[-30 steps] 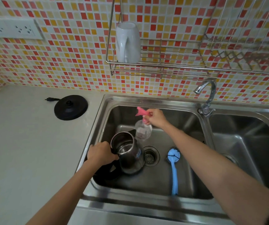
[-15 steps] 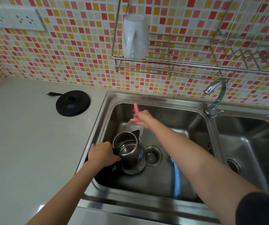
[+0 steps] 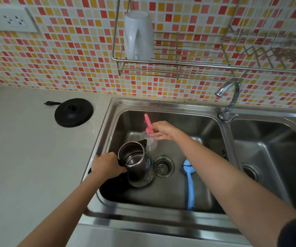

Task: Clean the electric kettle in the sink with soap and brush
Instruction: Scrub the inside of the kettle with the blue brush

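Note:
A steel electric kettle (image 3: 138,166) stands upright with its lid open in the left basin of the sink (image 3: 161,205), beside the drain. My left hand (image 3: 108,165) grips its black handle. My right hand (image 3: 162,130) holds a clear soap spray bottle (image 3: 150,141) by its pink trigger head, just behind the kettle's spout, fingers partly loosened around it. A blue long-handled brush (image 3: 190,186) lies on the basin floor to the right of the drain (image 3: 163,166).
The kettle's black base (image 3: 73,112) and plug lie on the grey counter to the left. A faucet (image 3: 230,102) stands between the two basins. A wire wall rack (image 3: 179,66) above holds a white upturned cup (image 3: 138,35). A wall socket (image 3: 10,20) is at upper left.
My right hand has carried the spray bottle left and down, from beside the kettle to just behind its spout. The left hand has stayed on the handle.

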